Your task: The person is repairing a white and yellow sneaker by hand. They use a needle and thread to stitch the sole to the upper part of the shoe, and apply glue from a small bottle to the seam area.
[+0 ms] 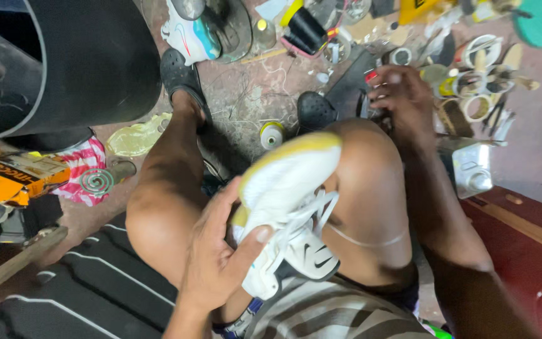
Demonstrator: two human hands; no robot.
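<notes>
Head view: left hand [211,263] fingers clamp white sneaker [286,207]; right hand [403,100] fingers curled, grasp unclear.

You are holding a white sneaker with a yellow sole edge and white laces [290,207] between your knees; it is tilting toe-up and away from you, its black-marked heel resting low near your lap, its laces hanging loose along its side.

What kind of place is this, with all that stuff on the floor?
Probably a shoe repair spot on the ground. The left hand holds a white sneaker, another sneaker waits nearby, and rolls of tape and tools lie scattered about.
</notes>
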